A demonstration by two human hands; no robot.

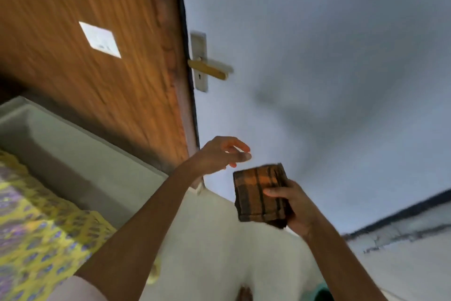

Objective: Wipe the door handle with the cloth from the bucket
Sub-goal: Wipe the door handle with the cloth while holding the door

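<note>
Cloth [260, 193] (folded, plaid) in right hand [296, 208], below door handle [211, 68]

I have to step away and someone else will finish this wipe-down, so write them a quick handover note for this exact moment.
Right hand: closed on the folded checked cloth, held up in the air below the handle.
Left hand: empty, fingers loosely open, raised beside the door's edge.
Door handle: brass lever on a metal plate on the white door, above both hands; nothing touches it.
Bucket: not in view.
Done: cloth is in hand.
Left: bring the cloth up to the handle and wipe it.
</note>
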